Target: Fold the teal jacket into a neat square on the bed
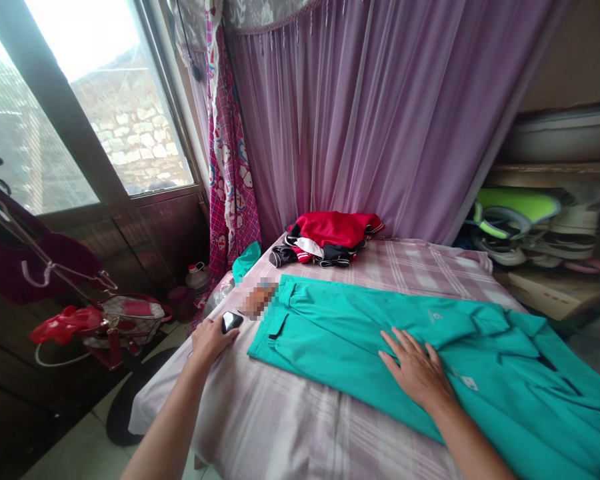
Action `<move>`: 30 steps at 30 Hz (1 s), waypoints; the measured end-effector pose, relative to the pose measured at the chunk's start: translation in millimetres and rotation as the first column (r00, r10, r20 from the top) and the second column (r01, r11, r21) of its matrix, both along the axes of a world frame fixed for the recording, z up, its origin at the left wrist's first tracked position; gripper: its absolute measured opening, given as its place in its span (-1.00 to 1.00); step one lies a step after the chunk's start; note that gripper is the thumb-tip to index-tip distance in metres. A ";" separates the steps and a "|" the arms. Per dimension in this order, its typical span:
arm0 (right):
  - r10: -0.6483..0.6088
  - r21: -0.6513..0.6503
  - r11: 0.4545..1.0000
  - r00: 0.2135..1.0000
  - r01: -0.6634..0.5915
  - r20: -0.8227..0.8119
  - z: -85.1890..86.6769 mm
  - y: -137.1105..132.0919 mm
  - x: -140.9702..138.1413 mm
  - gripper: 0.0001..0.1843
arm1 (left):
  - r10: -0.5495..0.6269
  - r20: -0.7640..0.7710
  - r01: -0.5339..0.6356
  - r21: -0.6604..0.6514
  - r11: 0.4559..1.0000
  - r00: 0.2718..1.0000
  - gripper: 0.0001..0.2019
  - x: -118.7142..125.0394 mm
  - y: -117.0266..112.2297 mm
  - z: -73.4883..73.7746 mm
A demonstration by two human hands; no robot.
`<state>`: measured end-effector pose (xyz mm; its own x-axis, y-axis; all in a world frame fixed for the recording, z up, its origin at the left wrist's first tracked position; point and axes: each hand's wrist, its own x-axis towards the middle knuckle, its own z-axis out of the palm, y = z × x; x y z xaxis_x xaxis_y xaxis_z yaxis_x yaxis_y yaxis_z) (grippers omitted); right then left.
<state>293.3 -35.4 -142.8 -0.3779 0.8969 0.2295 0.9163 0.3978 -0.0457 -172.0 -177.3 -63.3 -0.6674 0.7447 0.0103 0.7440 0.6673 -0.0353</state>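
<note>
Both grips, left [214, 340] curled on black object [232, 322], right [417, 369] flat open on teal garment [360, 340], bed edge [147, 407] close

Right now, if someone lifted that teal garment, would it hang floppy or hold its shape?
Probably floppy: the teal garment lies flat and creases under the right hand. It looks thin, so likely light. It may slide somewhat on the checked bedsheet.

The teal garment [380, 347] is smooth, matt cloth, lying on a soft, matt plaid bed sheet [290, 427]. The small black object [232, 322] looks hard and glossy. The sheer curtain [360, 113] is thin, faintly shiny cloth; the window panel [173, 240] is dark wood.
</note>
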 end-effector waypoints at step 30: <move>-0.021 -0.003 1.000 0.999 0.021 0.026 12.0 -8.0 -3.1 -0.44 | -0.039 0.014 0.039 0.034 0.999 0.999 -0.19 -9.4 1.0 -2.7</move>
<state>290.2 -43.5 -130.8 -0.3652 0.9053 0.2172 0.9252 0.3788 -0.0231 -181.4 -176.3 -66.0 -0.6379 0.7696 0.0269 0.7699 0.6382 -0.0021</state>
